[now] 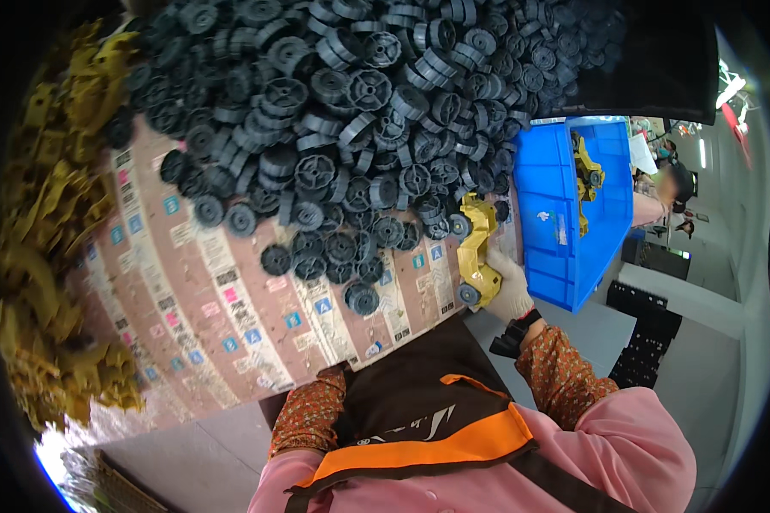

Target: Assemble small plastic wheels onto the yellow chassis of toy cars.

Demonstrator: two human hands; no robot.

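My right hand (510, 289), in a white glove with a black band at the wrist, grips a yellow toy vehicle body (477, 248) near the table's front right edge. Dark grey wheels (469, 295) are fitted along the body's left side. My left forearm, in a flowered sleeve (310, 409), reaches the table's front edge; the hand beyond it is hidden. A large heap of loose dark grey wheels (316, 171) covers the back and middle of the table, with several strays (362, 298) nearer me.
Yellow plastic parts (51, 299) are piled along the left side. At the right stands a blue bin (549, 222) with yellow vehicles (587, 175) inside. The table (231, 299) is covered in printed tape strips. Another person (659, 192) is beyond the bin.
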